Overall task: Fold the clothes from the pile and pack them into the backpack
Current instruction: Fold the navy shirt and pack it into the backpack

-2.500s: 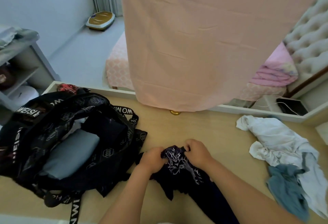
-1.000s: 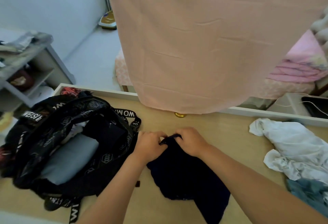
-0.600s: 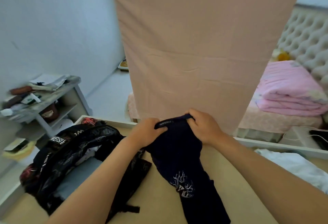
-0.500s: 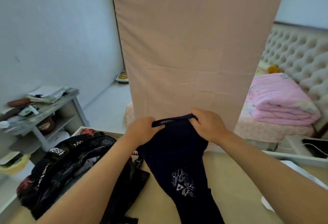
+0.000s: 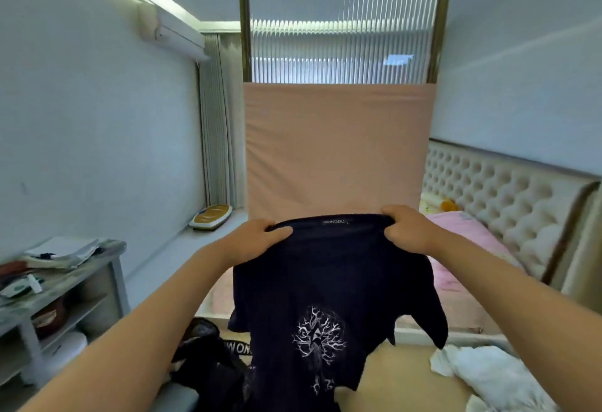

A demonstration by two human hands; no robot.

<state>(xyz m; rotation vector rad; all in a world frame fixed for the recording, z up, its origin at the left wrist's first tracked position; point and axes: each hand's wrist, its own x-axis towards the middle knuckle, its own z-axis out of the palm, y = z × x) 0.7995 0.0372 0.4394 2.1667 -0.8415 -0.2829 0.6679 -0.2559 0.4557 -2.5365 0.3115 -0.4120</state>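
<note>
At the top edge of the dark navy T-shirt with a white tree print (image 5: 325, 281), your left hand (image 5: 257, 237) and your right hand (image 5: 407, 229) each curl the fingers round the cloth and hold it in the air above the light wooden table (image 5: 400, 375). The shirt hides most of the one black backpack with white lettering (image 5: 208, 356). One crumpled white garment (image 5: 488, 375) lies at the right, cut off by the frame. Behind stand one pink fabric panel (image 5: 335, 150) and a pink-covered bed (image 5: 462, 232).
</note>
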